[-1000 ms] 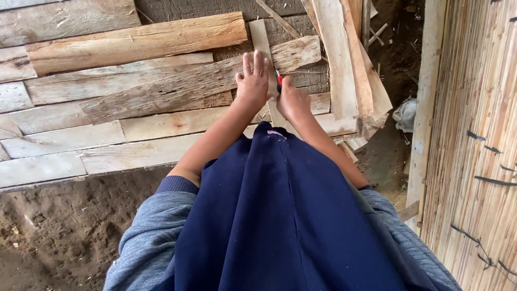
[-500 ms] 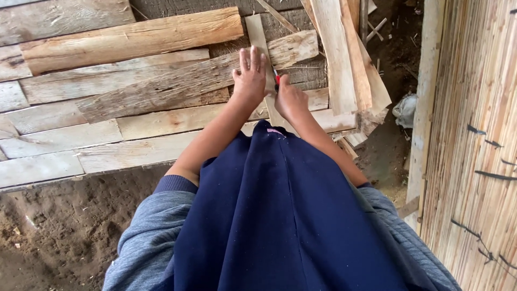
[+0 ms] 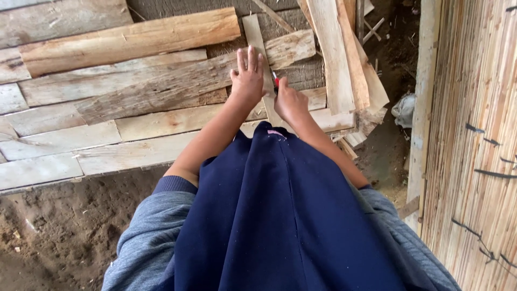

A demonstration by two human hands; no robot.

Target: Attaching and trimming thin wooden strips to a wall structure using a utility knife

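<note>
While the view had drawn slightly nearer, both hands stayed put on the narrow wooden strip (image 3: 257, 48) lying across the stacked planks (image 3: 124, 86), so the marking work carried on. The left hand (image 3: 247, 75) pressed flat, fingers spread; the right hand (image 3: 288, 102) was clenched around a red-tipped pencil (image 3: 276, 81) at the strip's edge.

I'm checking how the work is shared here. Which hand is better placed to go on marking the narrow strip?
Probably the right hand: it grips the small red tool at the strip. The left hand lies flat, pressing the wood.
</note>
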